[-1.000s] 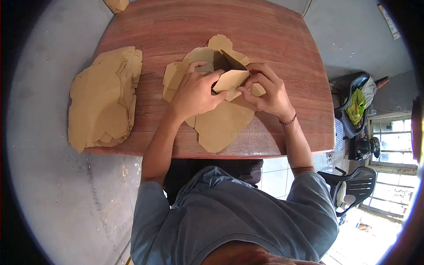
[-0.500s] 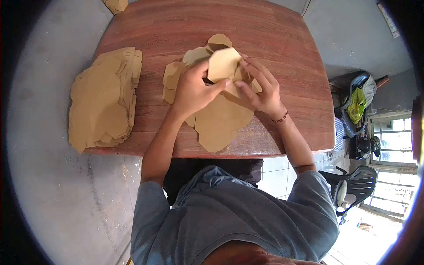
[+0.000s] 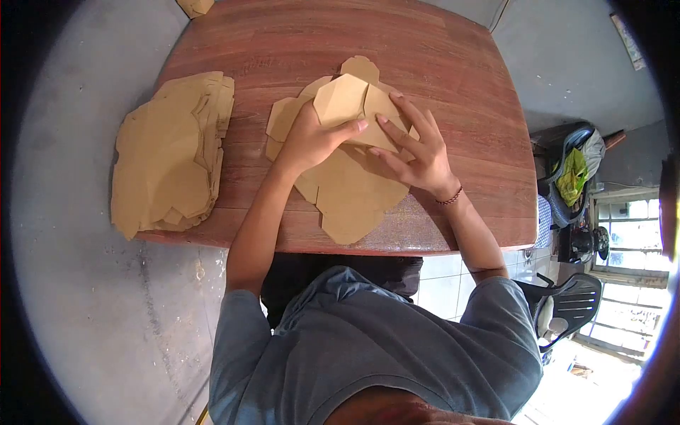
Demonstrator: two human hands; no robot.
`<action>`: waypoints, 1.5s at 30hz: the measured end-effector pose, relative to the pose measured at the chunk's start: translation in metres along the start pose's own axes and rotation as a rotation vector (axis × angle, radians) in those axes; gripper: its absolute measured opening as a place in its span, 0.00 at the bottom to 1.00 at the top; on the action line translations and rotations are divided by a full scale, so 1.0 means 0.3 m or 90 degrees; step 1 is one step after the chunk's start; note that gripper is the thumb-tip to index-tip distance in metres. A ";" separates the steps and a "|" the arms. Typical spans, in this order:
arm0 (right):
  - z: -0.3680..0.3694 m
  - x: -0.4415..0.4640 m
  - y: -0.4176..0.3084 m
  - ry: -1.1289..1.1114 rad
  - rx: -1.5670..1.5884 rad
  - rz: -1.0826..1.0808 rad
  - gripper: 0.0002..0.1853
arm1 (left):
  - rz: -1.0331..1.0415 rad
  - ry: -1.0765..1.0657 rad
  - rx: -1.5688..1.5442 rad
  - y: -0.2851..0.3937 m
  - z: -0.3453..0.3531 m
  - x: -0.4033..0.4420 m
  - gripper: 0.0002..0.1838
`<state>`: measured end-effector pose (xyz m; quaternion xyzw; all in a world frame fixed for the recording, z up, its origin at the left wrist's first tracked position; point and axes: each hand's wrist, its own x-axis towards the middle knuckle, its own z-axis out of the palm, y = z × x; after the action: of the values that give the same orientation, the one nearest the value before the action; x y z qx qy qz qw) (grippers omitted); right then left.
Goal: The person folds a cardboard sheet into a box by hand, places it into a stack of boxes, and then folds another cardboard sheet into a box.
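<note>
A partly folded brown cardboard box is held above the table, its flaps bent inward and meeting along a seam. My left hand grips its left side, thumb on top and fingers hidden underneath. Spread over the right part of the box, my right hand rests its fingertips on the flaps without closing round them. Directly below lies a flat cardboard box blank with notched edges; other flat cardboard shows behind the box and to its left.
A thick stack of flat cardboard blanks lies at the left edge of the reddish wooden table. A small cardboard box sits at the far left corner. Grey walls flank the table. Off to the right stands a black chair.
The folded box has come down from a tilted pose to a flatter one, its flaps lying more level. My right fingers have spread out from a pinch onto its surface.
</note>
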<state>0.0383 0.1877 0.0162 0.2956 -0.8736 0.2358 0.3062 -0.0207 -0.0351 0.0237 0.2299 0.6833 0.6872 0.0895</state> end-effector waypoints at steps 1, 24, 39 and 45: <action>-0.001 0.004 -0.001 0.000 0.001 0.000 0.29 | -0.013 -0.020 0.014 -0.009 -0.003 0.000 0.22; -0.073 0.016 0.002 -0.054 0.079 -0.120 0.28 | -0.011 -0.342 -0.474 -0.174 -0.135 -0.031 0.42; 0.048 -0.016 -0.014 0.122 0.349 0.320 0.23 | 0.098 -0.287 -0.332 -0.219 0.106 -0.105 0.53; 0.033 0.000 0.001 0.135 0.235 0.215 0.23 | 0.063 -0.276 -0.468 -0.163 0.121 -0.108 0.52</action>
<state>0.0342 0.1819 0.0093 0.1700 -0.8159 0.4687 0.2929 0.0146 -0.0142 -0.0319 0.3542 0.3465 0.8241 0.2744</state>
